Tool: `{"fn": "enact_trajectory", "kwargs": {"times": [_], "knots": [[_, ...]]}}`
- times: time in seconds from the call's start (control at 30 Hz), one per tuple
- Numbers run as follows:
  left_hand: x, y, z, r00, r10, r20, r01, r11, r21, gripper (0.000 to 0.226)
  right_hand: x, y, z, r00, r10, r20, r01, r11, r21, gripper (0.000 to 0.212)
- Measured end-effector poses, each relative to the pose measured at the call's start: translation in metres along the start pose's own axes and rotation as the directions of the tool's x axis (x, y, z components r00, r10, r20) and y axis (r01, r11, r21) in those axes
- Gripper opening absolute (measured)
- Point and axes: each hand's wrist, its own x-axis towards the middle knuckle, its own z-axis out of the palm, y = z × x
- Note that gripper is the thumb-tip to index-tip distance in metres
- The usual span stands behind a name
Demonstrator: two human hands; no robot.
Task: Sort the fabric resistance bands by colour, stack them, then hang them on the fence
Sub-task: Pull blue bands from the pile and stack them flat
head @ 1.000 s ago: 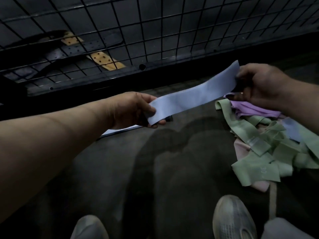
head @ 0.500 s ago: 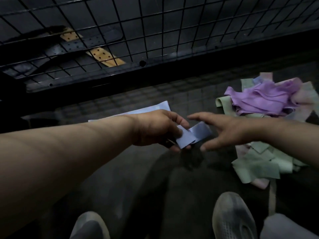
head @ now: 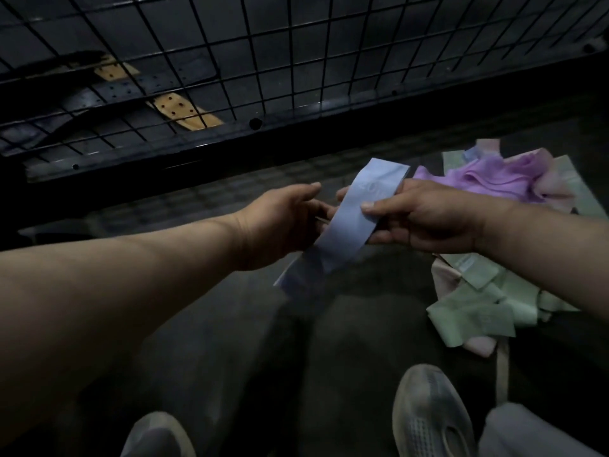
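Blue band [head: 356, 222]: mid-frame, slanting from 1 o'clock down to 7 o'clock, pinched under the thumb of the right hand [head: 428, 216]; left hand [head: 283, 222] at its 9 o'clock edge, fingers reaching behind the fabric, hold not discernible. Unsorted pile [head: 471, 318] of green, pink and purple bands at 3 o'clock; fence [head: 230, 61] at 12 o'clock. Recommended handling: smooth the band flat between both hands, ends aligned, before laying it apart from the pile.
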Motion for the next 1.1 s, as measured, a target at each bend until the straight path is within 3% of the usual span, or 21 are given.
{"fn": "enact_trajectory", "kwargs": {"times": [0.2, 0.33, 0.5, 0.6, 0.77, 0.87, 0.93, 1.0, 1.1], "knots": [[-0.006, 0.005, -0.003, 1.0, -0.002, 0.002, 0.001, 0.997, 0.072, 0.054, 0.003, -0.021, 0.001, 0.999, -0.038, 0.031, 0.03, 0.978, 0.208, 0.035], [-0.011, 0.009, -0.012, 0.999, -0.034, 0.017, 0.033, 0.995, 0.093, 0.062, 0.013, -0.025, -0.001, 0.994, -0.086, -0.069, 0.103, 0.949, 0.297, 0.035], [-0.013, 0.004, -0.031, 0.994, -0.05, 0.098, 0.026, 0.973, 0.231, 0.031, 0.024, -0.021, -0.01, 0.979, -0.093, -0.179, 0.162, 0.893, 0.421, 0.037], [-0.015, 0.004, -0.036, 0.993, -0.049, 0.106, 0.023, 0.972, 0.233, 0.027, 0.026, -0.022, -0.012, 0.973, -0.102, -0.205, 0.182, 0.886, 0.427, 0.041], [-0.015, 0.014, -0.031, 0.998, -0.021, 0.056, 0.0, 0.935, 0.354, 0.028, 0.02, -0.026, -0.003, 0.985, -0.053, -0.161, 0.1, 0.95, 0.296, 0.052], [-0.012, 0.03, -0.031, 0.997, 0.044, 0.058, -0.058, 0.959, 0.277, 0.061, 0.012, -0.028, 0.015, 0.998, 0.051, -0.044, -0.049, 0.998, 0.049, 0.043], [-0.013, 0.039, -0.031, 0.988, 0.091, 0.123, -0.119, 0.962, 0.246, 0.067, 0.008, -0.029, 0.025, 0.993, 0.112, 0.041, -0.104, 0.98, -0.17, 0.035], [-0.012, 0.042, -0.026, 0.982, 0.138, 0.125, -0.172, 0.931, 0.322, 0.053, 0.009, -0.029, 0.032, 0.986, 0.144, 0.082, -0.112, 0.944, -0.311, 0.036], [-0.01, 0.037, -0.02, 0.973, 0.23, 0.01, -0.219, 0.912, 0.348, 0.024, 0.014, -0.025, 0.035, 0.986, 0.145, 0.08, -0.109, 0.933, -0.343, 0.038]]}}
